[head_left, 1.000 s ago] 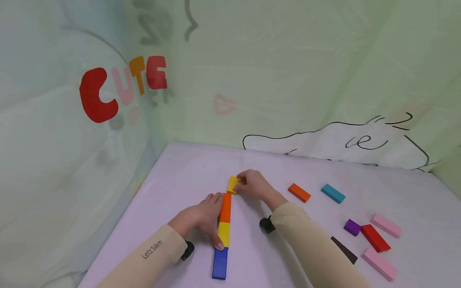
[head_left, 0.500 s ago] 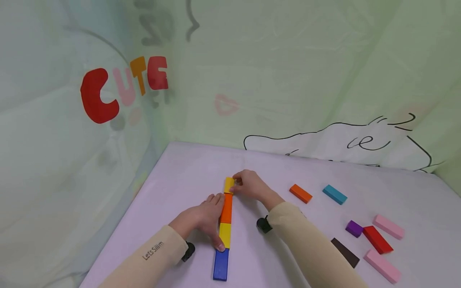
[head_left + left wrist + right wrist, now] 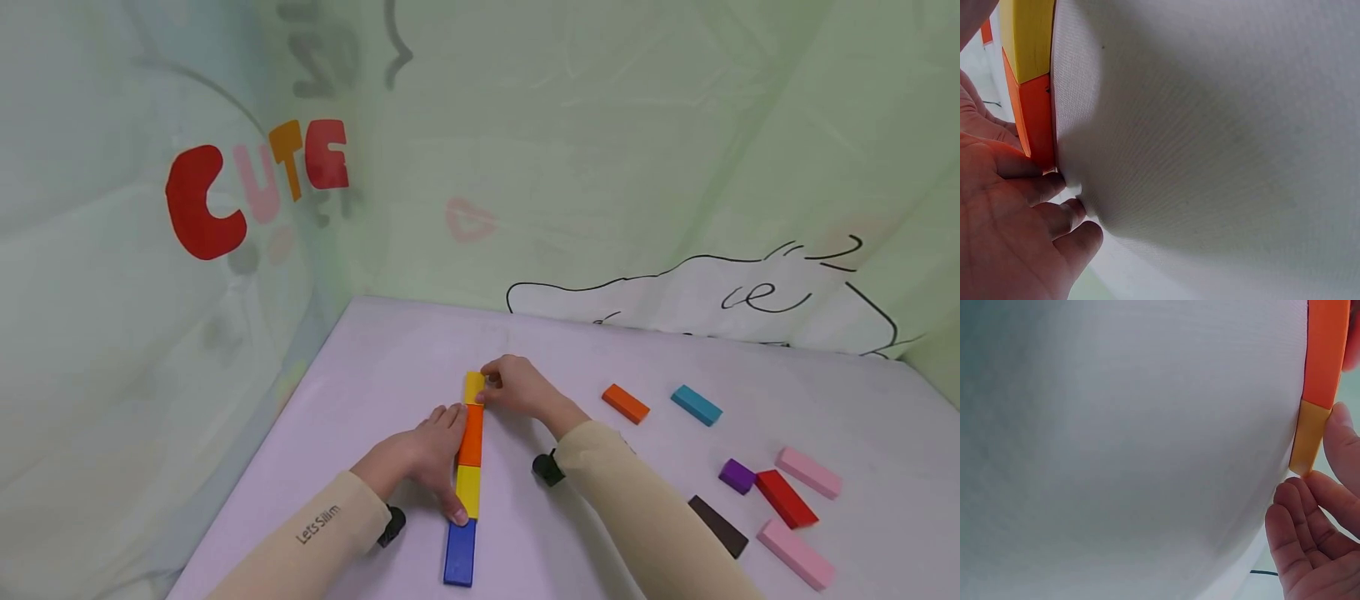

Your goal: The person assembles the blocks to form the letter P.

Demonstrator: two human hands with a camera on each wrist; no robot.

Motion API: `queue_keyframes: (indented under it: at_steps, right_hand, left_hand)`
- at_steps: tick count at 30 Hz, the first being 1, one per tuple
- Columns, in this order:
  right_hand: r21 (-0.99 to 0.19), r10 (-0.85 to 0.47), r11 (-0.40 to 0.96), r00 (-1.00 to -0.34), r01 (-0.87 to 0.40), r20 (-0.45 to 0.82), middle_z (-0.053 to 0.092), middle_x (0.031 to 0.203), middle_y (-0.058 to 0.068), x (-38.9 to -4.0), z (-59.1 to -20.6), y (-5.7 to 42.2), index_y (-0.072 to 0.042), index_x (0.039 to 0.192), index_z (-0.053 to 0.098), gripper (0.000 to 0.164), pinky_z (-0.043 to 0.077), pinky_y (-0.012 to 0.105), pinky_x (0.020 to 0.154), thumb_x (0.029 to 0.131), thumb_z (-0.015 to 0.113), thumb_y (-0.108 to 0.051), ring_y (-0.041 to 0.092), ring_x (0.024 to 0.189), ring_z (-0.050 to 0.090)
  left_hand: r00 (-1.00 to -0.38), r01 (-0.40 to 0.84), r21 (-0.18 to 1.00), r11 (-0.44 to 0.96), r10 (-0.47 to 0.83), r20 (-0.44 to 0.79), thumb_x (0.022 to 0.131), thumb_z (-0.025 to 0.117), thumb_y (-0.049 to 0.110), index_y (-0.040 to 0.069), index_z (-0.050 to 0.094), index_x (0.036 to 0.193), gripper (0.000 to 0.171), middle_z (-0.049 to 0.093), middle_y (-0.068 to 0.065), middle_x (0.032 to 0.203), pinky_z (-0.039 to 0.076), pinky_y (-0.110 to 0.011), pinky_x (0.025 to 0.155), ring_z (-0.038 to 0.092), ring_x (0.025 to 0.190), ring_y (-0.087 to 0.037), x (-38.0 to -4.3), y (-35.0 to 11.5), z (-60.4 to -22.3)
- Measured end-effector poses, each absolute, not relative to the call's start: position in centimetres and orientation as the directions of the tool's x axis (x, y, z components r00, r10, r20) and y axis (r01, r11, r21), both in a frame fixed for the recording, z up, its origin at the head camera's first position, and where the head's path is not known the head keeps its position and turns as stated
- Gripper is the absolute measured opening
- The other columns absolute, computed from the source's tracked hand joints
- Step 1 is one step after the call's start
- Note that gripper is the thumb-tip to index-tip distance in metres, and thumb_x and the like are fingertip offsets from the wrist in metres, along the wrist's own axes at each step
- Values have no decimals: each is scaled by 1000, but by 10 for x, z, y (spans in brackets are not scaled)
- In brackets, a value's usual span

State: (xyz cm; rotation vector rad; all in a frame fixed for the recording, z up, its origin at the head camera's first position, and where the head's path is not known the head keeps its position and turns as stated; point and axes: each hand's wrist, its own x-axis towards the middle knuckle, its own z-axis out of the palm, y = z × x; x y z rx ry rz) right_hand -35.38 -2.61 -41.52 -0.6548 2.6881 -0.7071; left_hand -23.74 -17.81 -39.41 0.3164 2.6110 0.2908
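Four-sided wooden blocks form a straight row on the table in the head view. Nearest is a blue block (image 3: 459, 554), then a yellow block (image 3: 469, 483), an orange block (image 3: 472, 437) and, at the far end, a small golden-yellow block (image 3: 473, 387). My right hand (image 3: 522, 389) pinches this last block between thumb and fingers; in the right wrist view its end meets the orange block (image 3: 1325, 353). Along the row's left side lies my left hand (image 3: 426, 454), fingers extended by the orange block and thumb at the joint of yellow and blue.
On the right lie an orange block (image 3: 626, 403), a light-blue block (image 3: 697, 405), a purple block (image 3: 738, 476), a red block (image 3: 786, 498), a dark brown block (image 3: 717, 526) and two pink blocks (image 3: 808, 472). Fabric walls (image 3: 637, 150) border the table's left and back.
My right hand has shifted the golden-yellow block leftward, from offset at the right to in line with the orange block. My left hand has stayed in place beside the row.
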Motion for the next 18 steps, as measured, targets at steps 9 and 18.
queue_keyframes:
  at_steps: [9,18]
  right_hand:
    - [-519,-495,782,-850,-346,-179,69,116,14,-355,-413,-24,0,135,64,49,57,35,97,93,77,-21,22,97,59]
    - [-517,-475,794,-858,-321,-196,69,117,13,-354,-415,-27,-2,136,63,54,56,36,99,90,80,-24,23,99,58]
  left_hand:
    - [-854,169,255,952,271,-445,64,93,50,2,19,163,132,21,-13,171,29,-51,126,19,159,-34,-238,-177,-395]
    - [-855,159,249,955,259,-449,64,93,50,3,19,163,131,20,-13,171,30,-52,125,19,159,-34,-238,-177,-396]
